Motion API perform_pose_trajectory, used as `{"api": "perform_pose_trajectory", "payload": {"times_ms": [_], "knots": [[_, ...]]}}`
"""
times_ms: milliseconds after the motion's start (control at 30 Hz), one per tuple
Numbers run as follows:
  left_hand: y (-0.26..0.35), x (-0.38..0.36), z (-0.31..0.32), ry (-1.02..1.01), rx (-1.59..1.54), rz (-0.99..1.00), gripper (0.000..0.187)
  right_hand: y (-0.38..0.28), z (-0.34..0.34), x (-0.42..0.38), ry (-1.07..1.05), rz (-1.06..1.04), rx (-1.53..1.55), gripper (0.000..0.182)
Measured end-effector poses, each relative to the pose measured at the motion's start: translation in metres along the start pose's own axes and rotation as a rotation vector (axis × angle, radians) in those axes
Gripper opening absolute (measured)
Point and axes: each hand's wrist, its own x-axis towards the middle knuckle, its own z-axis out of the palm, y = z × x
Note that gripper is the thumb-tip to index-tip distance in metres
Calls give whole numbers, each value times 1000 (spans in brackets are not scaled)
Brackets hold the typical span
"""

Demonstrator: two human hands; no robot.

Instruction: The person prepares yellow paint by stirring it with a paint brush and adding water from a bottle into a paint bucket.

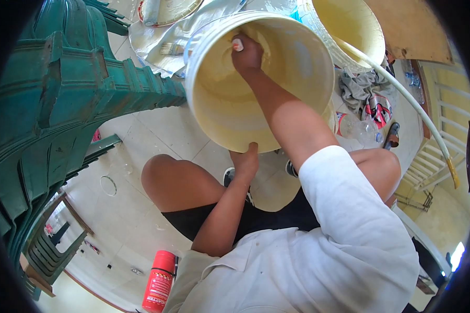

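A large whitish bucket (214, 112) tilts toward me, its inside coated with pale yellow paint. My left hand (244, 160) grips its near rim, thumb on the edge. Deep inside the bucket, my right hand (249, 56) is closed near the bottom; a small white and orange bit (237, 45) shows at its fingers. What that hand holds is otherwise hidden. Behind and to the right stands a second bucket (350, 31), smeared with pale yellow, with a long pale pole (402, 88) leaning out of it.
Stacked green plastic chairs (83, 88) rise on the left. A paintbrush (171, 49) lies on a plastic sheet (159, 44) by a round paint-smeared lid (175, 10). At right are grey cloth (357, 86) and a clear bottle (363, 130). A red canister (159, 281) sits near my side.
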Motion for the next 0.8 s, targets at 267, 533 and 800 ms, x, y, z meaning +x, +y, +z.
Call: {"api": "perform_pose_trajectory", "payload": {"times_ms": [267, 533, 800], "knots": [[-1, 4, -8, -83, 46, -5, 38, 15, -6, -40, -856, -381, -52, 13], [0, 1, -9, -55, 48, -8, 38, -7, -10, 14, -440, -206, 114, 14], [-7, 6, -12, -71, -1, -35, 36, 13, 3, -51, -874, -278, -27, 17]]}}
